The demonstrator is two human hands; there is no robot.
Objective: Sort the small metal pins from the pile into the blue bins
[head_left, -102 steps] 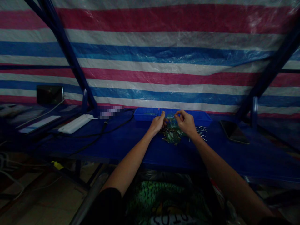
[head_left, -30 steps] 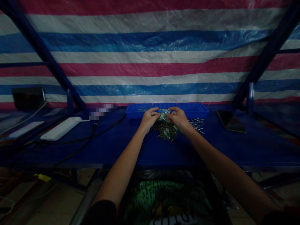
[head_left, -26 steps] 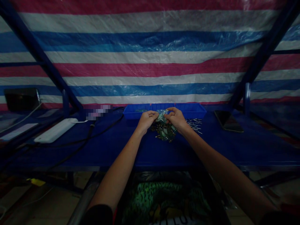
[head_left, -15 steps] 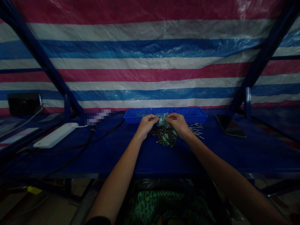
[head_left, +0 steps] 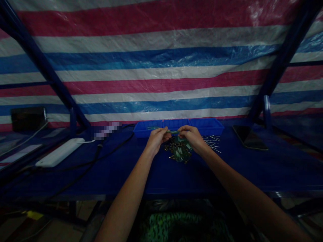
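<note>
Between my two hands is a small clear plastic bag [head_left: 173,132], now seen nearly edge-on as a thin greenish strip. My left hand [head_left: 158,136] pinches its left end between thumb and fingers. At the other end, the fingers of my right hand [head_left: 191,135] are closed on it. Just below my hands lies a pile of small brass-coloured metal parts and clear bags [head_left: 180,151]. Several thin silvery metal pins [head_left: 213,143] are spread beside my right wrist. What the held bag contains is too small to make out.
Behind my hands stands a blue divided tray [head_left: 207,127], with something clear and greenish in its left compartment. A phone [head_left: 249,137] lies at the right. To the left are a white power strip [head_left: 60,153], a black cable [head_left: 97,151] and a dark screen [head_left: 28,118].
The bag, held up flat towards me before, has been tipped to nearly edge-on. Both hands keep hold of it. The whole view has shifted slightly downward in the picture.
</note>
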